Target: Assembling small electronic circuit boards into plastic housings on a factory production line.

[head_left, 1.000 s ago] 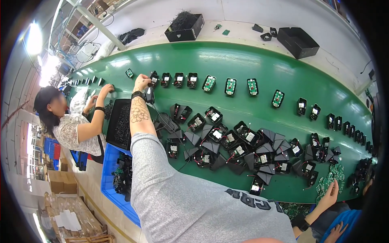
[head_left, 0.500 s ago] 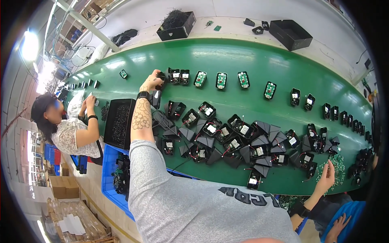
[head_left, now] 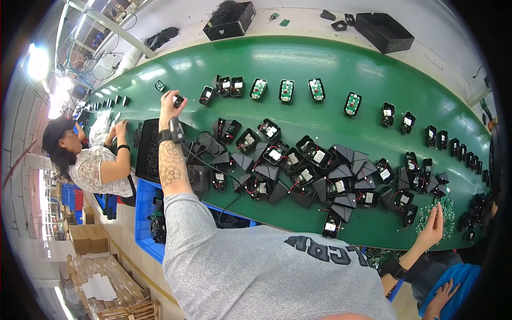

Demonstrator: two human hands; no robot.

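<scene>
My left hand (head_left: 170,106) is at the far left of the green table, its fingers closed round a small black housing (head_left: 178,100). To its right, a black housing with a white-labelled part (head_left: 206,95) stands apart from a tight group of similar housings (head_left: 230,86). Farther right, several black housings hold green circuit boards (head_left: 287,90). My right hand (head_left: 430,230), its fingers stretched out and close together, is beside a pile of small green boards (head_left: 448,216). I see nothing held in it. Open housings with red wires (head_left: 306,173) and black wedge-shaped covers (head_left: 341,172) lie heaped between my arms.
A black tray of small dark parts (head_left: 143,160) lies left of my forearm, above a blue crate (head_left: 144,213). Another person (head_left: 96,160) works at the left; someone's hand and blue clothing (head_left: 453,290) show lower right. Black boxes (head_left: 381,33) stand on the back ledge.
My left hand has moved left along the table, away from the grouped housings. A single housing now shows near where it was. My right hand stays by the green boards. The view has shifted slightly.
</scene>
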